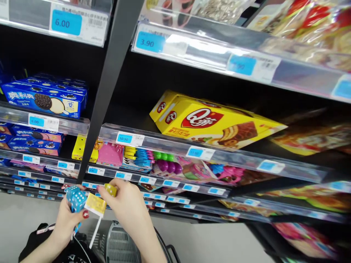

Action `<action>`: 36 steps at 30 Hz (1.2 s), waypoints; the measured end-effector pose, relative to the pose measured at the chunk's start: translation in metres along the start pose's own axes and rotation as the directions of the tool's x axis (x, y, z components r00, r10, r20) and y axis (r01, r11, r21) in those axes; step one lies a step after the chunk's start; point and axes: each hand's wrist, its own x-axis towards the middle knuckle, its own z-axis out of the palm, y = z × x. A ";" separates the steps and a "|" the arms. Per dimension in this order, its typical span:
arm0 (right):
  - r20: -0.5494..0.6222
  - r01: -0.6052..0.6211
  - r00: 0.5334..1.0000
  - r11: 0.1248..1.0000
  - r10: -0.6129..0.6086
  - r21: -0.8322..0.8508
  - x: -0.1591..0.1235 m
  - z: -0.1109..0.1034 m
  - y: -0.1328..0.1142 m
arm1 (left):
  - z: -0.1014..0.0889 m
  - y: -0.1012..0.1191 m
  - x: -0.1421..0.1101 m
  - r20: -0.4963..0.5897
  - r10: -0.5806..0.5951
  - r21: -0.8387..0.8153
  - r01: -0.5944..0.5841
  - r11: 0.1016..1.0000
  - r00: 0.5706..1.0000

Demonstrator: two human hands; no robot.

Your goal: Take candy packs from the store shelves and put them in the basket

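Observation:
My left hand (67, 219) is closed round blue dice-shaped candies (75, 197) with white dots, and a white stick (95, 232) hangs down below them. A yellow dice piece (95, 204) sits between the two hands, touching the left thumb. My right hand (126, 204) pinches a small olive-yellow dice (110, 189) at its fingertips. Both hands are low in the head view, in front of the lowest store shelves.
Black shelves with clear price rails (153, 140) fill the view. A yellow snack box (208, 122) lies on the middle right shelf, blue cookie boxes (45, 96) at left, pink and coloured toy candies (164, 164) below. A grey shopping basket (123, 244) stands beneath my hands.

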 end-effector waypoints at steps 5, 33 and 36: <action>-0.002 0.022 1.000 0.999 -0.022 0.048 -0.003 0.008 0.006 | 0.004 -0.001 -0.003 -0.180 0.184 0.090 -0.170 0.981 0.966; 0.005 0.166 0.806 0.234 -0.592 0.958 0.005 0.021 0.077 | -0.001 0.005 -0.011 0.182 -0.278 0.076 0.268 0.960 0.943; 0.018 0.175 0.796 0.259 -0.605 0.950 0.003 0.019 0.076 | -0.001 0.004 -0.010 0.208 -0.285 0.063 0.278 0.958 0.936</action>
